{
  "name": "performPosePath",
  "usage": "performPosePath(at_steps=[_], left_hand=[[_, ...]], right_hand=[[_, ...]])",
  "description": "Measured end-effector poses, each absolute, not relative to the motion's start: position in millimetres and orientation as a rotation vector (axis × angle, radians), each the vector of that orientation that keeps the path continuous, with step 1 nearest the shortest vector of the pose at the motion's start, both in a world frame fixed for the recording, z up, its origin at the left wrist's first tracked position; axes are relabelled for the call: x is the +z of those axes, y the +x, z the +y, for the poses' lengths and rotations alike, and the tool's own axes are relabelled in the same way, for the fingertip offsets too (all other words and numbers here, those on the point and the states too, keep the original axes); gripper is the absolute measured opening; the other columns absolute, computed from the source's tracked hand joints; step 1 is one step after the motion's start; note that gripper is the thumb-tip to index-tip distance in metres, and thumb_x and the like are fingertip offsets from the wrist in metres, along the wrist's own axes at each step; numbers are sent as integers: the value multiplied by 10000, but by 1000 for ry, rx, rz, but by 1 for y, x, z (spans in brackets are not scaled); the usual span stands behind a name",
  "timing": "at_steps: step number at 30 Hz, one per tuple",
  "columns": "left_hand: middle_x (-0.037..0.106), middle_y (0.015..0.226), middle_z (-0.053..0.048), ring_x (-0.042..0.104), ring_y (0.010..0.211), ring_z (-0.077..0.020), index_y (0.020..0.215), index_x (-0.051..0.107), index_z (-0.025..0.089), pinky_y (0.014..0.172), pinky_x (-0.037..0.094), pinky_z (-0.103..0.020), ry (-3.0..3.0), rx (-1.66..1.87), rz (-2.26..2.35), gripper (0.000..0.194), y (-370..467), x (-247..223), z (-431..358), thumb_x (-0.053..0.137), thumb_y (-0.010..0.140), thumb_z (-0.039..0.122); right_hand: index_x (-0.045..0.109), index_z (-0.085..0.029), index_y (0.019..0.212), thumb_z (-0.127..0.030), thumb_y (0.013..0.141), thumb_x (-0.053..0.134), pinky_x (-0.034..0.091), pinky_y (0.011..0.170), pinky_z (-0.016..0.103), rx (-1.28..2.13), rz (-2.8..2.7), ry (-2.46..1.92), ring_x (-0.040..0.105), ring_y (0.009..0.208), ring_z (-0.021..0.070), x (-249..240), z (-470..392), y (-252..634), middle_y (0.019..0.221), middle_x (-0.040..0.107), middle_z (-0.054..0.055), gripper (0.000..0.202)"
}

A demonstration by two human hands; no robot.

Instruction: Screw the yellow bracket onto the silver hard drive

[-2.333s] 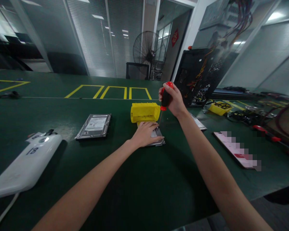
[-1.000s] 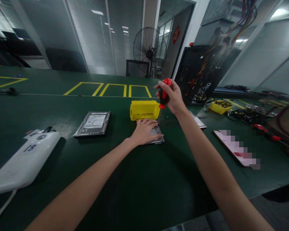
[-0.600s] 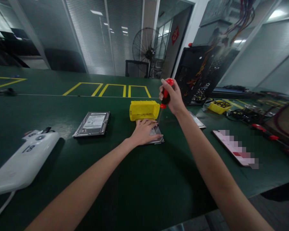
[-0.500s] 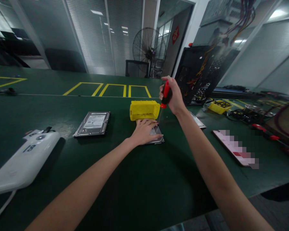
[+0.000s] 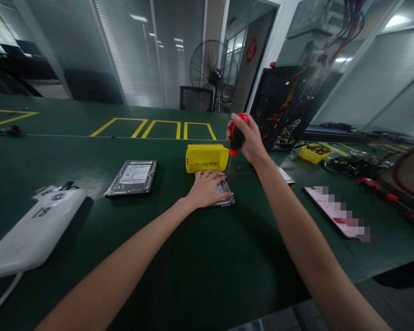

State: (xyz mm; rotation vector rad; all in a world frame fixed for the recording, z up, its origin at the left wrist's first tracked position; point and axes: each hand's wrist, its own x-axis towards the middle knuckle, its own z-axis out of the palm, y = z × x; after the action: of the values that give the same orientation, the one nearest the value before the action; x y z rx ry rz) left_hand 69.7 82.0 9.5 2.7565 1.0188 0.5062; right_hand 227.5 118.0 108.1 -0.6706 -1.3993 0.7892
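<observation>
My left hand lies over a hard drive on the green table, fingers along its far side and thumb near its front edge, holding it down. Much of that drive is hidden under the hand. In my right hand is a red and black screwdriver, held almost upright with the fingers wrapped round its handle. The thin shaft runs down to the drive's far right part, close to my left fingertips; the tip itself is too small to make out. Just behind the drive, a yellow plastic bin faces me with its opening.
A second hard drive lies to the left, and another drive is partly hidden behind my right forearm. A white device marked 18 lies far left, a phone right. A black computer case stands behind.
My right hand has shifted its grip on the screwdriver handle, the fingers turning round it and the top dipping slightly. My left hand and the hard drive stay in place.
</observation>
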Motion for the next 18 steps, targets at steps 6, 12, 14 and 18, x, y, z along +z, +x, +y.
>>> performPosePath(at_steps=[6,12,14,18], left_hand=[[513,1401,-86,419,1264,-295,1350,504,186,1011,296,-459,2759,522,1009,740,70,9,83,368,869,732],[519,1392,-88,427,1258,-306,1344,513,198,1015,290,-474,2746,537,1009,728,70,7,84,378,865,729],[518,1393,-89,425,1259,-309,1347,511,201,1015,290,-474,2744,535,1003,727,70,7,84,375,866,729],[515,1392,-92,422,1258,-310,1354,503,197,1010,296,-471,2743,531,1000,734,69,10,82,369,867,729]], right_hand=[[470,-246,802,-537,671,748,400,476,225,805,-1333,-687,471,512,63,108,117,228,657,532,-67,423],[518,-281,892,-655,708,647,396,468,246,808,-1357,-723,460,495,84,110,118,228,629,510,-58,436],[542,-282,910,-721,757,528,403,480,255,831,-1379,-726,466,498,92,111,117,227,630,506,-44,465],[564,-269,885,-750,779,457,416,499,260,825,-1432,-719,487,522,96,111,119,230,657,522,-24,504]])
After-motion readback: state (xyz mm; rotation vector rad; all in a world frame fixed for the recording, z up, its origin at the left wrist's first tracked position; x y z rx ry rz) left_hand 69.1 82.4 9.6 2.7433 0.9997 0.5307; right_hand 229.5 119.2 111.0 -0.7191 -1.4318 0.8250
